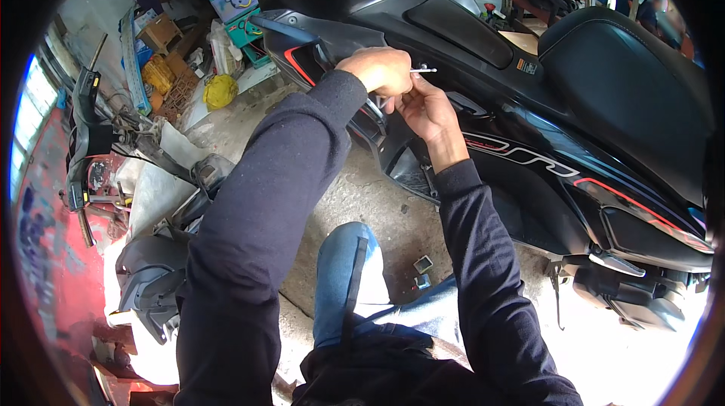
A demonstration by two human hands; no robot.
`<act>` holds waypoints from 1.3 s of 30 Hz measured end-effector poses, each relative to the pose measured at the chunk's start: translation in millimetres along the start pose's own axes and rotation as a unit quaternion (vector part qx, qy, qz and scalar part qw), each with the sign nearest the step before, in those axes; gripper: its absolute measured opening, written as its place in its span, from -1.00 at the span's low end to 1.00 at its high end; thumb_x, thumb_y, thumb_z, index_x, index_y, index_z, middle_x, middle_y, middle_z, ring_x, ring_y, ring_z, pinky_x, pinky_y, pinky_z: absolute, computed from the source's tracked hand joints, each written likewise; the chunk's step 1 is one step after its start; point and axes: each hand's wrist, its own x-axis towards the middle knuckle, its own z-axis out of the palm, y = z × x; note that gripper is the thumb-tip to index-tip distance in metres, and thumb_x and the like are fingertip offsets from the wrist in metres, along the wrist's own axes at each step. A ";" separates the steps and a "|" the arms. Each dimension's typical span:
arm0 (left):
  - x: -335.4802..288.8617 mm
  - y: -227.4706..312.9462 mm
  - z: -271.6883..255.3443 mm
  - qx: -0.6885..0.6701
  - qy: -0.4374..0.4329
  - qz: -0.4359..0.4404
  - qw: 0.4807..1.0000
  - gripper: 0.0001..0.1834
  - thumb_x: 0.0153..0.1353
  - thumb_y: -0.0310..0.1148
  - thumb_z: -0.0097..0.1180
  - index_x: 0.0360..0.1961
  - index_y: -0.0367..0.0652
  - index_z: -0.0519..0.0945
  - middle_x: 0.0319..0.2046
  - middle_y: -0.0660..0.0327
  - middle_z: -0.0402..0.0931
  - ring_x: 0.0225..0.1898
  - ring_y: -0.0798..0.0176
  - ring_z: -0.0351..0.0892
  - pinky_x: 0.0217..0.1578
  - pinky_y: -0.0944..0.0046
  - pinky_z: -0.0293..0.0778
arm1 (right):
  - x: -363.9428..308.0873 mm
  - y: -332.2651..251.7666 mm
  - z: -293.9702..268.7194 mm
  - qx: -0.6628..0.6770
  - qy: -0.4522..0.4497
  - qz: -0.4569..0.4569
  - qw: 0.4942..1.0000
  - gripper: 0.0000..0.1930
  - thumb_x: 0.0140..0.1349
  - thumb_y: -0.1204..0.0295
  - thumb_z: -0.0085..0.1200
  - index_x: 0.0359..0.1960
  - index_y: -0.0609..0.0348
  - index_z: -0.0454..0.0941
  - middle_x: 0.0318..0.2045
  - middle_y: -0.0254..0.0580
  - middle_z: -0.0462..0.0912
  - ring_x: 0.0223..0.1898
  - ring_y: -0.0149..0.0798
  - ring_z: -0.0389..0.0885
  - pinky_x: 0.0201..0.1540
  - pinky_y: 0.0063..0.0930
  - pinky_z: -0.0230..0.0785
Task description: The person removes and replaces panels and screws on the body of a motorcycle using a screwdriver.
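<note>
Over the front side panel of a black scooter [453,36], my two hands work close together. My left hand [377,70] is closed in a fist, and a thin silver metal rod [425,71] sticks out of it to the right. Just below the rod is my right hand [429,111], its fingers curled and pinched near the left fist. What the right fingers hold is hidden between the hands. Red-edged trim [302,66] of the scooter lies left of my left wrist.
The black scooter seat [623,66] is at the right. Another partly stripped scooter with a handlebar [81,149] stands at the left. A yellow round object [220,92] and boxes lie at the back left. Two small metal pieces [423,264] are on the concrete floor near my knees.
</note>
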 end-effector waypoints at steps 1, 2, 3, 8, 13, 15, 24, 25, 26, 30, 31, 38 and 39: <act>1.4 2.1 1.9 -0.004 -0.003 -0.006 1.000 -0.66 0.12 -0.18 -0.02 -0.58 -0.18 0.66 -0.62 0.24 0.63 -0.42 0.23 0.65 -0.28 0.20 0.49 | 2.8 -1.0 -6.4 -0.018 0.021 -0.004 1.000 -0.79 0.28 0.33 0.03 -0.19 0.21 0.51 -0.25 -0.22 0.59 -0.22 -0.31 0.56 -0.10 -0.41 0.42; 2.9 3.3 2.1 -0.004 -0.004 -0.003 1.000 -0.66 0.12 -0.18 -0.02 -0.58 -0.18 0.66 -0.62 0.24 0.63 -0.42 0.23 0.65 -0.28 0.20 0.49 | 6.7 -1.2 -11.8 -0.019 0.023 -0.006 1.000 -0.79 0.28 0.33 0.03 -0.19 0.21 0.51 -0.25 -0.22 0.59 -0.22 -0.31 0.56 -0.10 -0.41 0.42; 4.0 3.6 1.7 -0.013 -0.006 0.015 1.000 -0.67 0.11 -0.18 0.01 -0.58 -0.18 0.66 -0.63 0.24 0.63 -0.42 0.23 0.65 -0.28 0.19 0.49 | 11.0 -1.3 -16.6 -0.021 0.012 -0.005 1.000 -0.79 0.29 0.31 0.03 -0.18 0.20 0.51 -0.26 -0.22 0.59 -0.22 -0.31 0.56 -0.11 -0.39 0.42; -11.1 5.3 -1.5 0.014 0.046 0.025 0.999 -0.72 0.06 -0.22 0.12 -0.57 -0.21 0.66 -0.65 0.21 0.61 -0.45 0.22 0.65 -0.32 0.20 0.49 | 13.8 3.8 -5.8 -0.010 0.013 0.009 1.000 -0.79 0.29 0.25 0.04 -0.24 0.14 0.52 -0.34 -0.31 0.57 -0.36 -0.37 0.51 -0.27 -0.43 0.41; 2.6 -9.2 -2.5 -0.048 0.018 0.028 0.998 -0.71 0.06 -0.19 0.13 -0.52 -0.22 0.67 -0.61 0.19 0.63 -0.50 0.24 0.63 -0.37 0.22 0.48 | 0.2 -0.4 5.3 -0.006 0.034 0.004 0.999 -0.75 0.30 0.22 0.02 -0.25 0.15 0.53 -0.29 -0.28 0.59 -0.22 -0.35 0.52 -0.10 -0.37 0.36; 6.5 -9.7 -2.5 -0.062 0.021 0.028 0.997 -0.67 0.10 -0.14 0.07 -0.53 -0.19 0.67 -0.61 0.20 0.64 -0.52 0.27 0.62 -0.38 0.20 0.48 | -0.4 -4.2 2.1 -0.032 0.010 -0.011 0.999 -0.75 0.31 0.23 0.01 -0.22 0.17 0.54 -0.22 -0.24 0.61 -0.17 -0.34 0.53 -0.07 -0.38 0.36; -3.9 -13.6 1.7 -0.068 0.040 0.033 0.996 -0.72 0.13 -0.25 0.03 -0.52 -0.23 0.66 -0.64 0.21 0.62 -0.51 0.28 0.62 -0.39 0.23 0.48 | 3.1 -4.4 18.8 0.003 0.094 0.008 0.996 -0.57 0.33 0.04 -0.11 -0.30 0.22 0.53 -0.34 -0.23 0.59 -0.24 -0.30 0.51 -0.16 -0.44 0.34; -2.0 -13.4 1.0 -0.068 0.040 0.034 0.996 -0.72 0.13 -0.25 0.03 -0.52 -0.23 0.66 -0.64 0.21 0.62 -0.51 0.28 0.62 -0.39 0.23 0.48 | 5.4 -6.7 16.3 0.025 0.113 0.019 0.993 -0.54 0.35 0.02 -0.18 -0.30 0.22 0.51 -0.34 -0.21 0.59 -0.24 -0.27 0.51 -0.16 -0.42 0.35; -0.4 -13.4 0.3 -0.092 0.003 0.042 0.995 -0.70 0.14 -0.25 0.02 -0.51 -0.25 0.65 -0.63 0.19 0.62 -0.51 0.27 0.63 -0.38 0.24 0.48 | 8.7 -6.4 14.9 0.025 0.113 0.019 0.993 -0.54 0.35 0.02 -0.18 -0.30 0.22 0.51 -0.34 -0.21 0.59 -0.24 -0.27 0.51 -0.16 -0.42 0.35; 7.8 -15.9 5.3 -0.111 -0.031 0.036 0.993 -0.67 0.14 -0.25 -0.03 -0.47 -0.31 0.65 -0.60 0.12 0.63 -0.50 0.24 0.63 -0.38 0.25 0.47 | 22.3 -7.7 4.7 0.006 0.146 -0.007 0.989 -0.65 0.35 0.13 -0.14 -0.30 0.18 0.50 -0.35 -0.26 0.58 -0.29 -0.29 0.52 -0.20 -0.38 0.37; 5.2 -14.6 4.9 -0.111 -0.031 0.036 0.993 -0.67 0.14 -0.25 -0.03 -0.47 -0.31 0.65 -0.60 0.12 0.63 -0.50 0.24 0.63 -0.38 0.25 0.47 | 22.8 -9.0 4.8 0.021 0.158 -0.007 0.987 -0.68 0.34 0.16 -0.12 -0.30 0.17 0.50 -0.36 -0.28 0.58 -0.31 -0.30 0.52 -0.22 -0.37 0.38; -30.7 -12.2 14.2 -0.208 -0.043 0.067 0.975 -0.64 0.21 -0.26 -0.06 -0.50 -0.33 0.65 -0.61 0.11 0.61 -0.56 0.28 0.61 -0.47 0.30 0.47 | -3.7 7.5 -1.9 -0.060 0.103 -0.011 0.993 -0.78 0.26 0.22 -0.02 -0.33 0.09 0.52 -0.43 -0.32 0.57 -0.39 -0.34 0.52 -0.29 -0.40 0.36; -32.2 -15.9 29.0 -0.230 -0.034 0.071 0.970 -0.63 0.23 -0.26 -0.06 -0.51 -0.34 0.64 -0.61 0.10 0.61 -0.55 0.29 0.61 -0.46 0.31 0.48 | -12.7 10.4 -7.9 -0.105 0.098 0.026 0.989 -0.78 0.25 0.21 -0.01 -0.33 0.09 0.52 -0.45 -0.32 0.57 -0.41 -0.35 0.51 -0.30 -0.41 0.35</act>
